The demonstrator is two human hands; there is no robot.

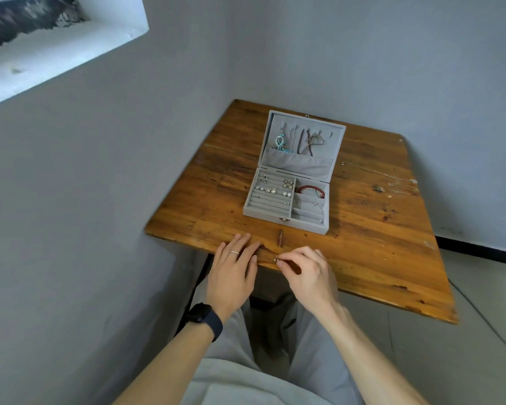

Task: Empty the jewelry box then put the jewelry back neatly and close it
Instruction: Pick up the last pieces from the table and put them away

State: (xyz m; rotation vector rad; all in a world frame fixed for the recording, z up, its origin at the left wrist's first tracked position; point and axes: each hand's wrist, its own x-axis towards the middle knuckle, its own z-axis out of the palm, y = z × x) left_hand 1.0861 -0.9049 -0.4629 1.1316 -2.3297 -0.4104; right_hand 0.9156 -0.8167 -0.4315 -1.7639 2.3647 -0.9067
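A grey jewelry box (287, 220) stands open in the middle of the wooden table (377, 244). Its raised lid (303, 168) holds hanging necklaces and a turquoise earring (279, 142). The ring slots carry several small earrings (272, 190); a red bead bracelet (310, 189) lies in a right compartment. My left hand (234, 267) rests flat on the table's front edge, a ring on one finger. Beside it, my right hand (307, 273) pinches a tiny silver earring (276, 259) between thumb and fingertips at the front edge.
Thin silver chains (392, 178) lie on the table to the right of the box. Grey walls close in behind and on the left. A cable runs over the floor at the right. My legs in grey trousers are under the table's front edge.
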